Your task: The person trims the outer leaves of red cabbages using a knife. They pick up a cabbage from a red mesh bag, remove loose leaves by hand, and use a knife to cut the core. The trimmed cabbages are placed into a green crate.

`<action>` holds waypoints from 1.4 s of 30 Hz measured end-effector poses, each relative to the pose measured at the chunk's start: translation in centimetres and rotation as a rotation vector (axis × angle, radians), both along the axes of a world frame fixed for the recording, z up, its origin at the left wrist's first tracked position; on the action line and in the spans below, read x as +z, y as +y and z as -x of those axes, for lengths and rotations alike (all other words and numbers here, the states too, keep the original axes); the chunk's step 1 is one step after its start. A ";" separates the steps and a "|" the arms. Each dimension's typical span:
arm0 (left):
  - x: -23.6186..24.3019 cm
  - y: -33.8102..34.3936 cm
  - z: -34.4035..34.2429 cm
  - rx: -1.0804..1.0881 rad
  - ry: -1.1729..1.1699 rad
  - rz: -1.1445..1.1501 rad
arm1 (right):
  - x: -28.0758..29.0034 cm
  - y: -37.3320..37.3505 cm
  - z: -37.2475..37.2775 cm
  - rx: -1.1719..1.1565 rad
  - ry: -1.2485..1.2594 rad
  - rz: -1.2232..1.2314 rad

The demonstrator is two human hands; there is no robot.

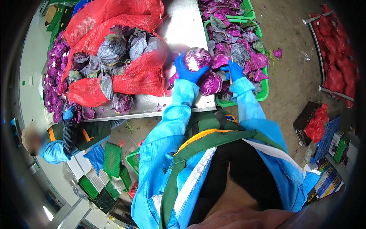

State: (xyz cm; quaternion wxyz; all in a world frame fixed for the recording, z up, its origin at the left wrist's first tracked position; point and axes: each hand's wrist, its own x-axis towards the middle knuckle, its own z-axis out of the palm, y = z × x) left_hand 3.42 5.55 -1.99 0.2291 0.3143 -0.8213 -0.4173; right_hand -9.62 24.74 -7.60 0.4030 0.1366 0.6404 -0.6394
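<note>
My left hand, in a blue glove, is spread around a red cabbage with a pale cut patch, holding it at the metal table's right edge. Just below it sits another red cabbage. My right hand, also gloved, is closed right of the cabbages, over the near left side of a green crate. Its fingers are partly hidden, and I cannot make out what they hold. Loose purple and grey-green cabbage leaves fill the crate, and a purple leaf lies between my hands.
Red mesh sacks of untrimmed cabbages cover much of the metal table. Purple cabbages are piled at the far left, where a co-worker's gloved hand reaches in. Filled red sacks stand on a rack at right.
</note>
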 end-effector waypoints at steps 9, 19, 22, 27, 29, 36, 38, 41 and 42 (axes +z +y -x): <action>3.6 0.0 3.0 -0.101 0.081 -0.135 | 12.0 -2.9 -2.2 0.596 1.173 -0.291; 1.6 0.2 2.2 -0.229 0.095 0.152 | 4.0 -4.5 4.7 0.333 0.807 -0.417; 0.9 -0.6 1.9 -0.249 0.139 0.033 | 2.1 -4.8 4.4 0.302 0.770 -0.365; -0.9 -1.3 -2.4 -0.145 0.128 -0.537 | -8.1 -0.6 5.0 0.356 0.477 -0.505; 0.2 -1.0 -2.6 -0.118 0.120 -0.588 | -6.4 -1.0 2.7 0.269 0.238 -0.396; 1.6 -1.0 -0.5 -0.081 0.009 -0.436 | 6.3 -0.7 1.1 0.293 1.128 -0.283; 1.8 -0.8 -0.9 -0.139 -0.017 -0.396 | 10.0 -1.4 -1.0 0.459 1.083 -0.047; 3.5 0.1 -0.1 -0.189 -0.063 -0.240 | 10.1 -2.5 -3.0 0.611 1.207 -0.124; 4.1 0.1 0.0 -0.187 -0.090 -0.199 | 10.1 -2.8 -3.1 0.663 1.218 -0.182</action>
